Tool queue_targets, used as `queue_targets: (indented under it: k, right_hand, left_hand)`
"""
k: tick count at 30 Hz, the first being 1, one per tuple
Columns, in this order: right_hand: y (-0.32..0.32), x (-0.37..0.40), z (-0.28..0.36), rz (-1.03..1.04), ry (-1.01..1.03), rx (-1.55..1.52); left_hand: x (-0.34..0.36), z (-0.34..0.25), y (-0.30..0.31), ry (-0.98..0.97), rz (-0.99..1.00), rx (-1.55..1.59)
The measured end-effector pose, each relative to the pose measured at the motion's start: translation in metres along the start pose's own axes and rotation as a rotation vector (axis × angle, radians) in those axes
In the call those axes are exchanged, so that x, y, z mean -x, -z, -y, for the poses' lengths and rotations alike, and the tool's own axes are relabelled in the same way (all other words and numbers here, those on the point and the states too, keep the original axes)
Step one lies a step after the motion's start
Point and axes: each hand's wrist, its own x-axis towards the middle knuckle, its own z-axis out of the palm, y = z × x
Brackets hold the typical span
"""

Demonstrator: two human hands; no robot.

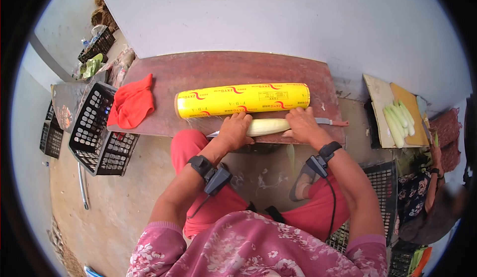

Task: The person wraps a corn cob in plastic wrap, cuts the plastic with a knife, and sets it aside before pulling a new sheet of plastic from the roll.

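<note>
A long pale green zucchini (pixel 268 126) lies along the table's near edge, between my two hands. My left hand (pixel 234 130) is closed over its left end, fingers bent and tips right at the yellow roll. On the other end my right hand (pixel 301 125) is closed, thumb pointing inward along the table edge. Just behind both hands lies a big roll of cling film (pixel 243 100) in a printed yellow wrapper. A knife with a pinkish-red handle (pixel 339 123) rests right of my right hand, its blade partly hidden.
On the reddish table (pixel 198 68), a red cloth (pixel 133 100) hangs over the left end. Black crates (pixel 94 123) stand at the left. At right, another person's hand (pixel 435 154) is near a board holding several pale zucchini (pixel 393 126). A crate (pixel 380 187) stands by my right leg.
</note>
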Motion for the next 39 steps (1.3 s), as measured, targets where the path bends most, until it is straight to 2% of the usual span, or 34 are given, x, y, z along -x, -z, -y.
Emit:
queue_targets:
  k: [2,5,8,11,17,20,23,26,29,30,33,39]
  right_hand:
    - [0.016,0.012,-0.008,0.084,-0.06,0.076]
    - [0.025,0.018,0.013,-0.162,-0.113,0.269]
    - [0.035,0.016,0.028,-0.359,-0.038,-0.094]
    - [0.02,0.002,0.044,-0.394,0.125,-0.198]
    - [-0.023,-0.012,0.061,-0.45,0.109,-0.194]
    - [-0.021,-0.014,0.049,-0.195,0.048,-0.249]
    - [-0.021,-0.017,0.048,-0.18,0.05,-0.244]
    - [-0.022,-0.022,0.046,-0.148,0.032,-0.243]
    - [-0.017,-0.022,0.046,-0.091,0.016,-0.293]
    - [-0.011,-0.022,0.047,-0.04,-0.014,-0.313]
    - [-0.011,-0.021,0.048,-0.029,-0.025,-0.342]
    - [-0.003,-0.021,0.048,0.026,-0.031,-0.211]
  left_hand:
    - [0.0,0.0,-0.001,0.011,0.001,0.018]
    - [0.001,0.0,-0.001,0.01,-0.007,0.035]
    - [0.0,0.003,-0.006,0.007,-0.027,0.04]
    - [0.0,0.001,-0.004,0.008,-0.033,0.046]
    - [0.0,0.004,-0.002,0.0,-0.002,0.052]
    - [0.002,0.01,-0.002,-0.014,0.041,0.099]
    - [0.006,0.013,0.006,-0.039,0.054,0.027]
    - [0.019,-0.012,0.021,0.139,0.045,-0.176]
    - [0.023,-0.031,-0.001,-0.1,-0.371,-0.235]
    - [0.02,-0.036,-0.006,-0.184,-0.351,-0.133]
    - [0.009,-0.041,-0.013,-0.18,-0.286,-0.122]
    - [0.002,-0.036,-0.011,-0.131,-0.184,-0.175]
